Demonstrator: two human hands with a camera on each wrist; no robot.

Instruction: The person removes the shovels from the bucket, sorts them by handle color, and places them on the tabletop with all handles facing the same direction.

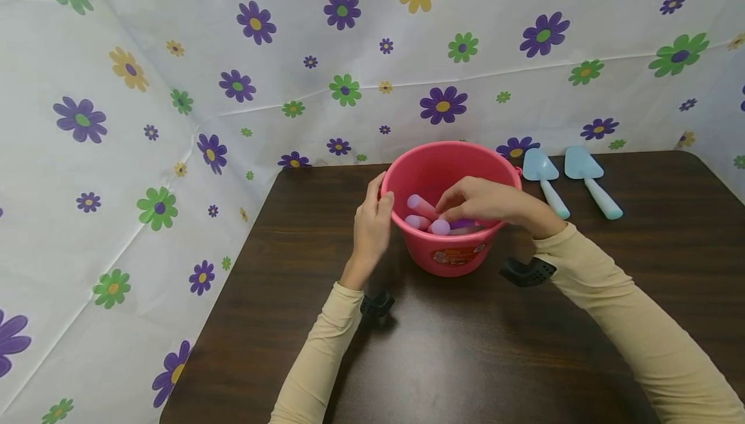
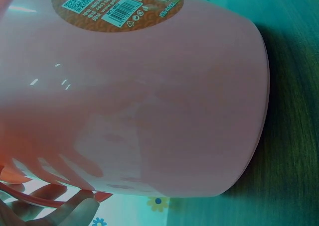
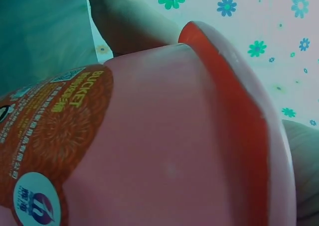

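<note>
A pink bucket (image 1: 448, 249) with an orange oval label stands upright on the dark wooden table. My left hand (image 1: 372, 223) grips its rim on the left side; in the left wrist view those fingers (image 2: 79, 208) lie along the bucket's handle. Over the right part of the rim, my right hand (image 1: 477, 198) reaches inside with bent fingers, right at several pink rods (image 1: 421, 206) with pale purple ends. Something purple (image 1: 462, 223) lies among them. The fingertips are partly hidden, so I cannot tell whether they pinch a rod. In the right wrist view the bucket wall (image 3: 169, 116) hides this hand's fingers.
Two light blue toy shovels (image 1: 539, 165) (image 1: 584, 164) with white handles lie to the right of the bucket, near the table's back edge. A white flowered sheet (image 1: 349, 49) hangs behind and to the left of the table (image 1: 454, 346).
</note>
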